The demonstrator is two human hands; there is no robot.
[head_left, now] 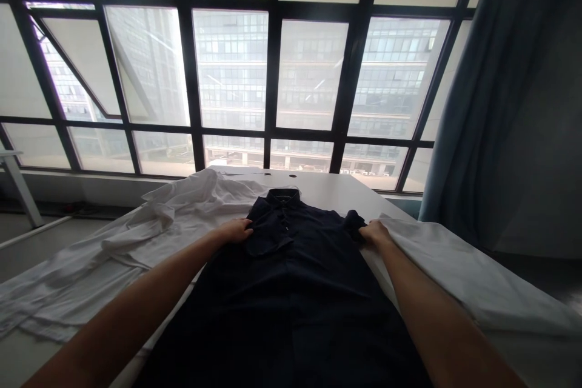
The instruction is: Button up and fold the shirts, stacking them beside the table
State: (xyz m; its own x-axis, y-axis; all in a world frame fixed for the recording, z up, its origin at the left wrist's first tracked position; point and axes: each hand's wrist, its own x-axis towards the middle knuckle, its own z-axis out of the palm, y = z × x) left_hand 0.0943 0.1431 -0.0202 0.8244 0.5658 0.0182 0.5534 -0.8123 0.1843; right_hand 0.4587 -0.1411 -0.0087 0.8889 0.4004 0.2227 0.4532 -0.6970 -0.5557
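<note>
Shirt, dark navy, found laid flat on a white table, collar toward the window, lower part running out of frame at bottom. Hands held well apart: left hand placed at the shirt's near shoulder beside the placket, right hand at the opposite shoulder edge; grip cannot be told. Crumpled white shirt spread at left of frame, white cloth laid at right, just beside the right hand.

Bare slim left forearm, right forearm; bare left hand, right hand.
</note>
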